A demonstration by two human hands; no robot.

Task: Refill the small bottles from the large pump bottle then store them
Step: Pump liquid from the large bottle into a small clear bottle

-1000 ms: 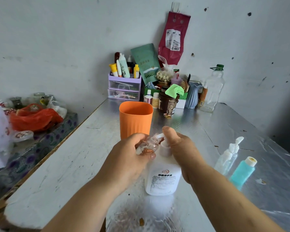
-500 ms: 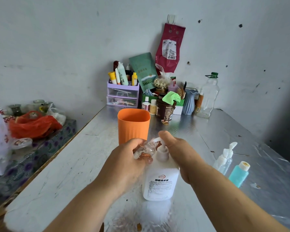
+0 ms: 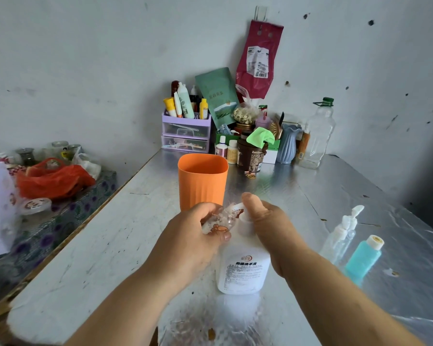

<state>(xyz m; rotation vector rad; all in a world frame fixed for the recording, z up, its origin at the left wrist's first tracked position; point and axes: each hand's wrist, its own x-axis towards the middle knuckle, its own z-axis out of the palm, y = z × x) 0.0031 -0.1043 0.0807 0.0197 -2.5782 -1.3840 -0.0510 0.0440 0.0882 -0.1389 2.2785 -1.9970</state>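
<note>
The small clear bottle (image 3: 216, 222) has an orange picture on it. It is low in the middle of the frame, held tilted in the left hand (image 3: 193, 236), with its mouth right at the spout of the large pump bottle (image 3: 244, 268). The left fingers (image 3: 205, 208) are wrapped round it. The right hand (image 3: 268, 221) grips the pump, with the thumb on top of the pump head; its other fingers are mostly hidden.

This looks like the filling step. Next, I think, the thumb must push down slowly while the small mouth stays under the spout, or soap may drip on the tabletop (image 3: 110, 245). I cannot tell how full the small bottle is.

The big bottle is white and stands upright. At the right rest a clear small pump bottle (image 3: 340, 236) and a blue-green bottle (image 3: 364, 257), likely waiting their turn. Just behind the hands stands an orange cup (image 3: 202, 181)
</note>
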